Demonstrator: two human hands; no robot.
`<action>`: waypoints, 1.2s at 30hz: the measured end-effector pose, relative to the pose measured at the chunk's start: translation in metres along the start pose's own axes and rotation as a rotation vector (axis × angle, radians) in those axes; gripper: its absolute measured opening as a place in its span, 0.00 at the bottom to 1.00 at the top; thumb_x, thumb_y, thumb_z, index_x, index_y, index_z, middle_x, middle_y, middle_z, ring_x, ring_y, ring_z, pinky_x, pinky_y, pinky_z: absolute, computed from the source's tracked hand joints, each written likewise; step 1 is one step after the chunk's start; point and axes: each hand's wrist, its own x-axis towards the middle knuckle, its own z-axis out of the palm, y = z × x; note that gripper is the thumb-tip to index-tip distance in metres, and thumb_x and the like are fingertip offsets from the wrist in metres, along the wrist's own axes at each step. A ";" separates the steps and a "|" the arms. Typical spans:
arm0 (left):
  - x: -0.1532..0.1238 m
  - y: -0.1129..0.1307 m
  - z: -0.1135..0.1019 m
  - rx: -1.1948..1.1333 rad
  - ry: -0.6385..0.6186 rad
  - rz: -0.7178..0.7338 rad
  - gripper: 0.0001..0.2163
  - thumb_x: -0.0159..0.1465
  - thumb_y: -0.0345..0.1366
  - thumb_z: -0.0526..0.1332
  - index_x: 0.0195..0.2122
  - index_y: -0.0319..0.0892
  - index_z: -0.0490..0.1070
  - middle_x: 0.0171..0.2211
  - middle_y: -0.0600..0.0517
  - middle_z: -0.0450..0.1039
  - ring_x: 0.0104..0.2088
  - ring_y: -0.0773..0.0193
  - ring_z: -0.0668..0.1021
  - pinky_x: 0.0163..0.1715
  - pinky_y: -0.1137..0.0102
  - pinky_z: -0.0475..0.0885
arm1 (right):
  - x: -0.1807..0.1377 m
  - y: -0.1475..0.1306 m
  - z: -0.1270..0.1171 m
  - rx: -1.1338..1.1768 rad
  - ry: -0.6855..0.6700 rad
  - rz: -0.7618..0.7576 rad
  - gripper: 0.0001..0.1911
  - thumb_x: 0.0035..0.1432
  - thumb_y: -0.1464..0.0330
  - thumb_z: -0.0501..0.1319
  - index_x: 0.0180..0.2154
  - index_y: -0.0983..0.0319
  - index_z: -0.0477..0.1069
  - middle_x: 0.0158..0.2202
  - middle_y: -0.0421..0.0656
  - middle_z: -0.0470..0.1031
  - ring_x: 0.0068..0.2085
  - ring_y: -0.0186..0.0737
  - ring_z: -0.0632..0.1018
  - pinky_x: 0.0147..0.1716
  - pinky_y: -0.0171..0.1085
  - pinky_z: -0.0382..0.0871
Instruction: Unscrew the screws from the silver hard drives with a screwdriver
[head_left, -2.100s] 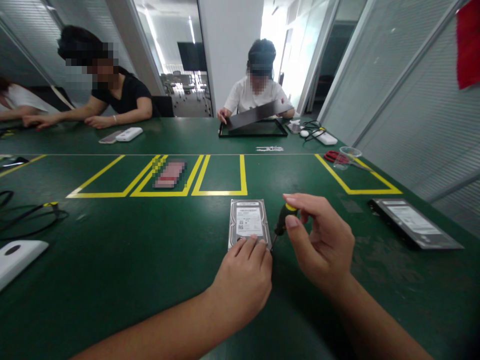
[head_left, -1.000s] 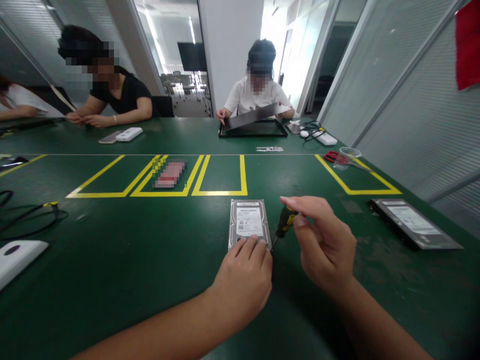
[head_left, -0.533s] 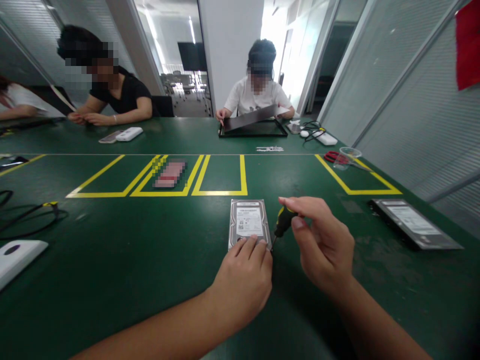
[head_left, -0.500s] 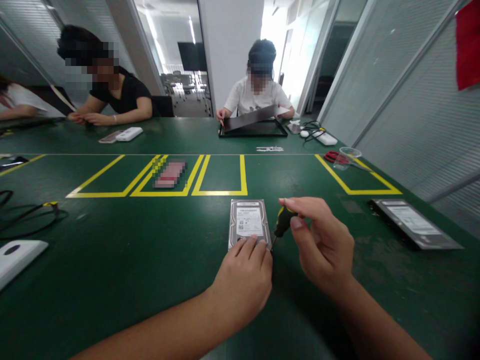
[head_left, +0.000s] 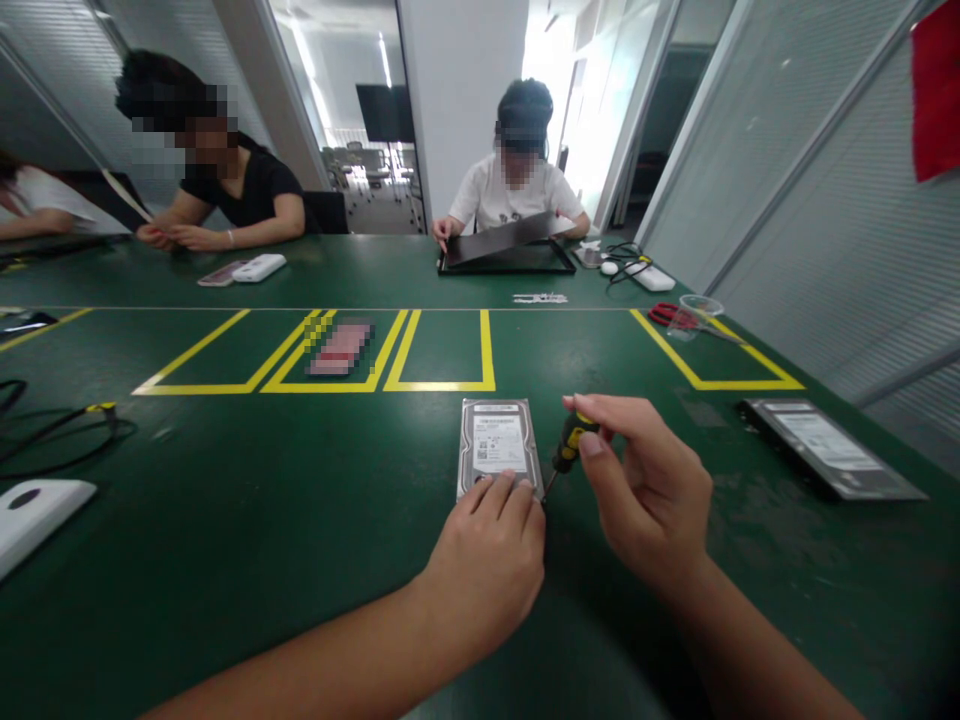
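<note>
A silver hard drive (head_left: 498,432) with a white label lies flat on the green table (head_left: 315,480) in front of me. My left hand (head_left: 491,555) rests over its near end, fingers pressed together on the drive, covering that part. Between the thumb and fingers of my right hand (head_left: 656,480) is a short screwdriver (head_left: 576,440) with a black and yellow handle. It leans, its thin shaft pointing down-left to the drive's near right corner beside my left fingertips. Whether the tip sits in a screw is too small to tell.
Another hard drive (head_left: 832,450) lies at the right. Yellow tape outlines (head_left: 439,386) cross the table, one around a pixelated pink object (head_left: 341,350). Red-handled scissors (head_left: 664,314) and a clear plastic cup (head_left: 690,315) lie back right. Across the table a person (head_left: 517,190) handles a dark panel (head_left: 502,238).
The screwdriver handle has turned, showing more yellow, and leans slightly further right with my right hand. My left hand and the hard drive have stayed in place.
</note>
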 end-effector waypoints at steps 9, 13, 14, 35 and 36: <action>0.001 0.000 0.001 0.008 0.011 0.000 0.15 0.65 0.34 0.57 0.51 0.33 0.73 0.51 0.43 0.75 0.54 0.49 0.74 0.55 0.56 0.70 | 0.001 0.000 0.002 -0.005 0.005 -0.005 0.19 0.58 0.76 0.62 0.51 0.59 0.73 0.46 0.45 0.75 0.47 0.42 0.75 0.40 0.43 0.69; 0.001 0.000 0.000 0.008 0.004 0.000 0.15 0.65 0.34 0.58 0.50 0.34 0.73 0.51 0.43 0.74 0.54 0.49 0.74 0.55 0.56 0.70 | -0.001 0.000 0.001 0.009 -0.001 0.025 0.19 0.60 0.77 0.60 0.52 0.59 0.73 0.47 0.46 0.76 0.47 0.43 0.75 0.43 0.46 0.70; 0.000 0.000 0.000 0.008 0.006 0.001 0.15 0.65 0.34 0.58 0.50 0.34 0.73 0.51 0.43 0.74 0.54 0.49 0.74 0.55 0.56 0.70 | -0.002 0.000 0.001 0.010 0.001 0.027 0.19 0.59 0.77 0.61 0.52 0.59 0.73 0.47 0.46 0.75 0.46 0.43 0.75 0.42 0.45 0.70; -0.001 0.000 0.002 0.013 0.030 0.007 0.15 0.66 0.34 0.57 0.50 0.33 0.73 0.52 0.42 0.74 0.55 0.49 0.74 0.55 0.55 0.70 | 0.004 0.000 0.003 -0.106 0.037 0.002 0.17 0.57 0.75 0.66 0.49 0.58 0.74 0.39 0.41 0.70 0.38 0.34 0.71 0.33 0.38 0.66; -0.001 0.000 0.002 0.011 0.029 0.010 0.15 0.65 0.34 0.57 0.51 0.33 0.73 0.52 0.42 0.75 0.54 0.49 0.74 0.55 0.56 0.69 | 0.004 0.000 0.003 -0.102 0.036 0.003 0.18 0.57 0.76 0.65 0.49 0.58 0.73 0.39 0.41 0.71 0.37 0.35 0.71 0.33 0.38 0.66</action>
